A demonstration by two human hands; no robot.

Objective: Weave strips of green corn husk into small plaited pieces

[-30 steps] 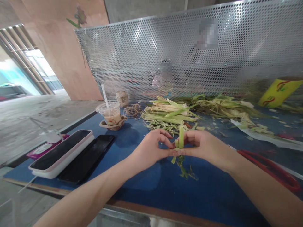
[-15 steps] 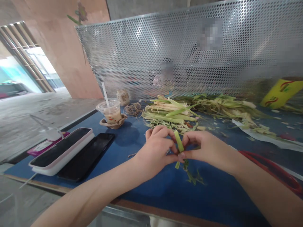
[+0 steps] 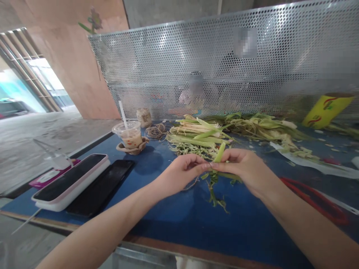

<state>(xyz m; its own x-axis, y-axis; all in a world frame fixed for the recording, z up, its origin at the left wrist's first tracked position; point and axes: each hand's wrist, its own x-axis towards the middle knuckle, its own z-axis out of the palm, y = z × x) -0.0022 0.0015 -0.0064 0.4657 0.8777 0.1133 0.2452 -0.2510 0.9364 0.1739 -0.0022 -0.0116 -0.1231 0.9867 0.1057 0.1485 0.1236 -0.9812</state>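
Observation:
Between my two hands is a small green plant bundle (image 3: 213, 179), its pale green stalk (image 3: 220, 152) pointing up and its leafy ends hanging down. My left hand (image 3: 188, 170) pinches at the bundle's middle from the left. From the right, my right hand (image 3: 237, 164) closes thumb and fingers on the same bundle, its fingertips meeting those of my left hand. A thin strand (image 3: 192, 185) curves below my left hand. Just beyond the hands lies a pile of pale green stalks (image 3: 196, 130), with small dried leaves (image 3: 190, 149) at its near side.
A plastic cup (image 3: 129, 136) with a straw, a twine coil (image 3: 156, 131) and two phones, one black (image 3: 101, 186), stand left. Red-handled scissors (image 3: 314, 200), husks (image 3: 260, 127) and a yellow roll (image 3: 327, 110) lie right. A perforated metal screen (image 3: 168, 67) closes the back; people are behind it.
The fingers of my left hand have come lower and straighter, meeting my right fingertips. The stalk now leans right instead of left, and more leafy stems show below and to the right.

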